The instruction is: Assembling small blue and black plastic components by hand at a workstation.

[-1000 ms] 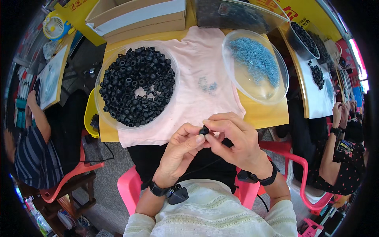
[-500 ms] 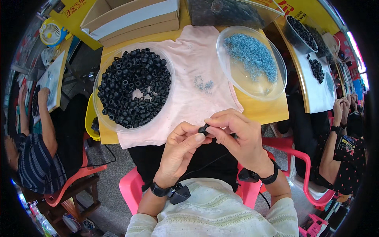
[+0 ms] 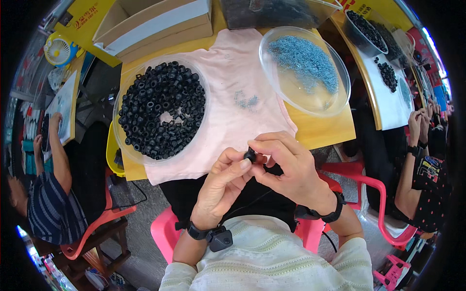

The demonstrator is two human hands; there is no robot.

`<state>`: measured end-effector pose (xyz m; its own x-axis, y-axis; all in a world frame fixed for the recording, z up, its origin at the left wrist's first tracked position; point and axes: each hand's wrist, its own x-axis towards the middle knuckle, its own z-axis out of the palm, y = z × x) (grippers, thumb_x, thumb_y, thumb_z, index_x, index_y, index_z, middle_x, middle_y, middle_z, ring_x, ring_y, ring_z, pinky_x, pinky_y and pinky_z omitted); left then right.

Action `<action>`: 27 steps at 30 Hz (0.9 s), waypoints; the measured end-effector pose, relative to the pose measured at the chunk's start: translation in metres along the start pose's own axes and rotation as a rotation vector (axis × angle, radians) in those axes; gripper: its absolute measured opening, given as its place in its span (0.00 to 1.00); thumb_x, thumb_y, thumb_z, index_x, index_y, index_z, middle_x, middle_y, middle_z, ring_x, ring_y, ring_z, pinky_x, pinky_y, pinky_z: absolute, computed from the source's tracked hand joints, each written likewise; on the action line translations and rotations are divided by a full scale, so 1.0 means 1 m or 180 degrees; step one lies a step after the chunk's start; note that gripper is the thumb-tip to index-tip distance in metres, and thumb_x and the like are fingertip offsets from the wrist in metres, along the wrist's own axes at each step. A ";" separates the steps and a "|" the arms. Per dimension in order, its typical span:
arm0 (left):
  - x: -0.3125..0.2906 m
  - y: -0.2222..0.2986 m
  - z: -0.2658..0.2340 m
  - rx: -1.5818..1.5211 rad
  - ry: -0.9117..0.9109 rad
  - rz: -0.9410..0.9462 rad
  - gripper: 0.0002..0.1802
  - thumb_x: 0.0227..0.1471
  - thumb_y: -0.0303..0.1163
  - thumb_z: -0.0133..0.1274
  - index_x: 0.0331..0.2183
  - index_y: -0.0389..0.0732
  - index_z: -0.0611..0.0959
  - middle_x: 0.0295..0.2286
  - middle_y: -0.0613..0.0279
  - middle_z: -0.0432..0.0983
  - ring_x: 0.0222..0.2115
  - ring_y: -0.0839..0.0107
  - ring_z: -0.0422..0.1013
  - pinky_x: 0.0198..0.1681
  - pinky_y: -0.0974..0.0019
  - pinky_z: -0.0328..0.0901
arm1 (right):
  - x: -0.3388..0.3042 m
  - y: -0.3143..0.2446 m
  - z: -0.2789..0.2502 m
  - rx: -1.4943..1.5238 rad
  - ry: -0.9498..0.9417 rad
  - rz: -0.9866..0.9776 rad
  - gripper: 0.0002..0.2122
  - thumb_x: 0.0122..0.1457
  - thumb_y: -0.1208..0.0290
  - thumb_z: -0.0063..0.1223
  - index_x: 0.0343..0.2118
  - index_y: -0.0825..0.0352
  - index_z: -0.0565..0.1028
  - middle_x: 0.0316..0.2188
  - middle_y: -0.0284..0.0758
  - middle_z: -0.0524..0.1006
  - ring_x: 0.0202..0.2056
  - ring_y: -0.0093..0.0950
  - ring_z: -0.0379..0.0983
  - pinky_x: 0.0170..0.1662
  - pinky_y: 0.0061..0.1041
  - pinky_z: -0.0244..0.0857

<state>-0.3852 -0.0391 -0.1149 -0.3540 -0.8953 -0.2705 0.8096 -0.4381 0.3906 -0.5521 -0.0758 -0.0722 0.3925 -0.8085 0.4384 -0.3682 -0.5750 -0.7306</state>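
In front of my lap, just off the cloth's near edge, a small round black plastic part [image 3: 250, 155] is between my hands. My left hand [image 3: 221, 182] pinches it, thumb in front and fingers behind. My right hand [image 3: 291, 167] curls around its other side. The right index fingertip meets its top and another fingertip its right side, while the right thumb stands apart below. Many similar black parts, several with round holes, fill a clear round tray [image 3: 208, 104] at left. Tiny bluish clear pieces [image 3: 246, 101] lie loose on the pink cloth [image 3: 233, 63].
A clear round lid [image 3: 310, 106] holding many bluish pieces lies at the right of the yellow table [image 3: 325, 133]. Behind stand a cardboard box [image 3: 165, 31] and a dark clear-walled bin [image 3: 272, 14]. A yellow bin [image 3: 114, 150] is low at left. People sit at tables on both sides.
My right thumb has moved down and away from the black part, widening its gap from the index finger. The left pinch holds on. The view has shifted slightly.
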 end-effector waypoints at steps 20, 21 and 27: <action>-0.002 -0.009 -0.008 0.0467 0.0273 0.0188 0.04 0.57 0.21 0.51 0.36 0.38 0.77 0.38 0.55 0.78 0.40 0.69 0.76 0.46 0.66 0.70 | -0.009 0.021 0.010 0.0213 0.0086 -0.0224 0.14 0.39 0.82 0.61 0.32 0.71 0.72 0.28 0.37 0.73 0.29 0.34 0.73 0.30 0.27 0.70; -0.002 -0.008 -0.009 0.0546 0.0247 0.0187 0.04 0.57 0.22 0.51 0.37 0.38 0.77 0.37 0.55 0.78 0.40 0.69 0.76 0.46 0.66 0.69 | -0.012 0.022 0.010 0.0418 0.0055 -0.0043 0.14 0.40 0.82 0.61 0.33 0.71 0.72 0.28 0.38 0.73 0.29 0.34 0.73 0.30 0.26 0.70; 0.006 0.001 0.018 0.0747 0.0218 0.0608 0.04 0.57 0.23 0.51 0.37 0.36 0.76 0.35 0.53 0.79 0.39 0.67 0.76 0.46 0.66 0.69 | 0.002 0.007 0.001 0.0028 0.0248 -0.0123 0.14 0.43 0.81 0.62 0.35 0.70 0.73 0.30 0.38 0.74 0.31 0.33 0.74 0.31 0.26 0.70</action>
<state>-0.3947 -0.0468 -0.1007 -0.1670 -0.9592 -0.2280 0.7254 -0.2761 0.6305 -0.5528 -0.0819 -0.0771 0.3393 -0.7933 0.5056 -0.3464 -0.6050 -0.7169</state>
